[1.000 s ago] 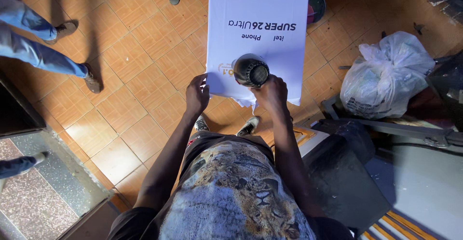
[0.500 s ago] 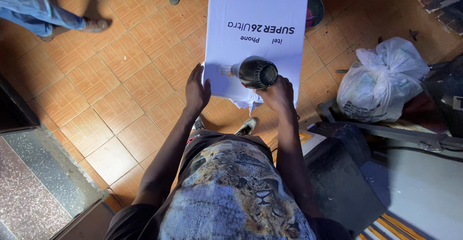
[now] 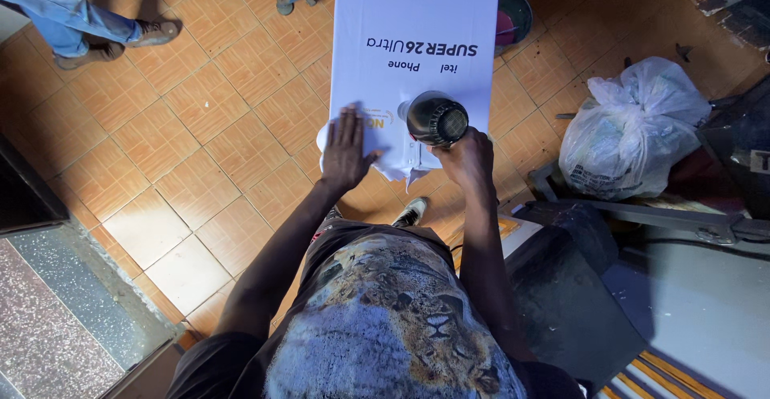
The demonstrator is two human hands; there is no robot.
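Left hand [image 3: 346, 152] fingers spread on white sign [image 3: 417, 54]; right hand [image 3: 465, 158] grips black heat gun [image 3: 437, 118].

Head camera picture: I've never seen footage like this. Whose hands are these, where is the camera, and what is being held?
There is no machine here, only a person. The camera sits on their head and looks straight down, so you see their patterned shirt and both arms. The left hand presses flat on a white sheet with printed lettering. The right hand grips a black heat gun over the sheet's lower edge. Below is an orange tiled floor, with a white plastic bag to the right. Another person's legs stand at top left.
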